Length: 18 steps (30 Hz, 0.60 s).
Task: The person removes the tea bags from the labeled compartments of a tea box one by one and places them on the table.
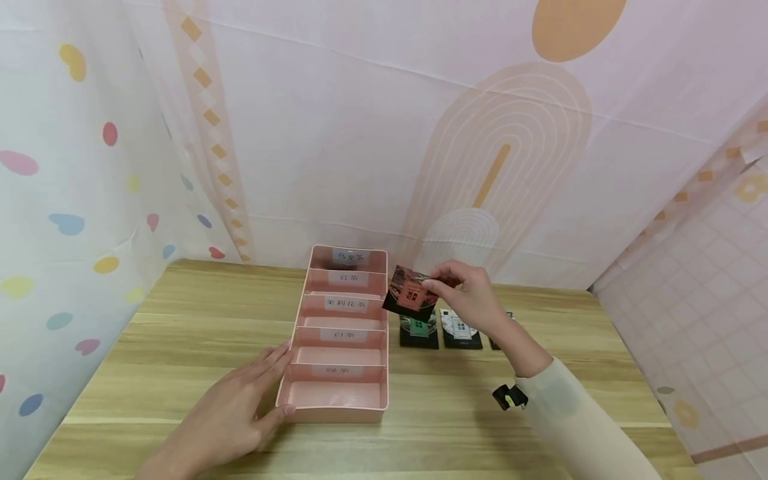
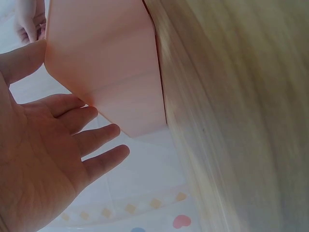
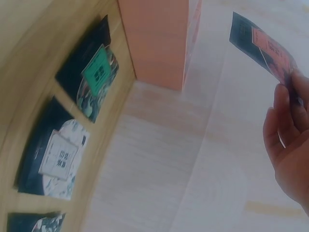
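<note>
My right hand [image 1: 471,300] pinches a dark tea packet with a red label [image 1: 410,293] between thumb and fingers. The packet is held up beside the right wall of a pink divided box [image 1: 339,415], over the table. In the right wrist view the same red-label packet [image 3: 263,46] points away from the fingertips. My left hand [image 1: 231,407] rests against the box's near left corner, thumb at the front rim and fingers along the left side. The left wrist view shows those fingers [image 2: 99,140] fairly straight and spread, touching the pink wall [image 2: 111,63].
Right of the box lie a green-label packet [image 1: 419,333], a white-label packet [image 1: 461,330] and another packet [image 3: 36,222] partly behind the right arm. Paper labels mark the box's compartments; the farthest looks dark inside. A small black object [image 1: 510,397] shows by the right sleeve. Patterned cloth [image 1: 336,133] hangs behind.
</note>
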Tool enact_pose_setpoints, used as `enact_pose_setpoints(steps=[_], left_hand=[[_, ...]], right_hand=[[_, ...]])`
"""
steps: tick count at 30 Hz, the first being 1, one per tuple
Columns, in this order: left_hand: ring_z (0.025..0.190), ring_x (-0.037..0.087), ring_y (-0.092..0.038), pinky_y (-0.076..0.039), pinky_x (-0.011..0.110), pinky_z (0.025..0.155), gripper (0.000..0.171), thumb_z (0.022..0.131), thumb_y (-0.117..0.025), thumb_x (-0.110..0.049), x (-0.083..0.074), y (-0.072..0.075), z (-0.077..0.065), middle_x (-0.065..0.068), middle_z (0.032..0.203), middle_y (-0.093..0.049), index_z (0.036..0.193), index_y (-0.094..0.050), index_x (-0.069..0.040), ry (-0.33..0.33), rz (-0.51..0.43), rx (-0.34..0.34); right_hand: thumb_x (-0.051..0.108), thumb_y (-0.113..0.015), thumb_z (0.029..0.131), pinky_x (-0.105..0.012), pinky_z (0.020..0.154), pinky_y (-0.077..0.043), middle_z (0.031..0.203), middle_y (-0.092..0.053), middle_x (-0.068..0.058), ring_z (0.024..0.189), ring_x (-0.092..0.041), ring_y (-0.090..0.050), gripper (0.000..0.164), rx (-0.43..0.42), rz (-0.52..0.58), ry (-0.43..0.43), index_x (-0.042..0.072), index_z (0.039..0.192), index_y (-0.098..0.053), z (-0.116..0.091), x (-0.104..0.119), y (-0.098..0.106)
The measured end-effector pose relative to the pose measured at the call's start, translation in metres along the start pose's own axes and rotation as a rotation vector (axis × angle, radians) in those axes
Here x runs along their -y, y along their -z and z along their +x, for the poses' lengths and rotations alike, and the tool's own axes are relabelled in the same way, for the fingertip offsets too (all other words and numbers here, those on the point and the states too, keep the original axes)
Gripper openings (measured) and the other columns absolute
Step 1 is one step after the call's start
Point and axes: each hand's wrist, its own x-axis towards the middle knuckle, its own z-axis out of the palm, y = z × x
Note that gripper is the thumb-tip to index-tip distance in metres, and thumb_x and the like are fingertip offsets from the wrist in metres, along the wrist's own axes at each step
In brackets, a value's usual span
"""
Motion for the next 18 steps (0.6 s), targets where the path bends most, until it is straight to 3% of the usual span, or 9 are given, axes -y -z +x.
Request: enact_pose_setpoints(steps=[10,18], left_hand=[[0.140,0.039,-0.053,-0.052,0.058,0.104,0.074,0.094,-0.077,-0.036,0.000,0.001,0.001,0.018,0.158,-0.049,0.151,-0.052,0.002,0.009,-0.013,0.007],[0.140,0.039,-0.053,-0.051,0.058,0.104,0.074,0.093,-0.077,-0.036,0.000,0.001,0.001,0.017,0.157,-0.050,0.151,-0.052,0.002,0.019,-0.013,0.008]], right_hand=[[0.007,-0.075,0.097,-0.026,0.059,-0.051,0.084,-0.074,0.000,0.071,-0.021,-0.066,0.004,0.030,-0.014,-0.034,0.004,0.098,-0.076,-0.023,-0.009,0.008],[0.010,-0.074,0.098,-0.026,0.057,-0.048,0.084,-0.073,0.003,0.072,-0.020,-0.065,0.004,0.038,-0.028,-0.112,0.007,0.098,-0.077,-0.045,-0.020,0.008]])
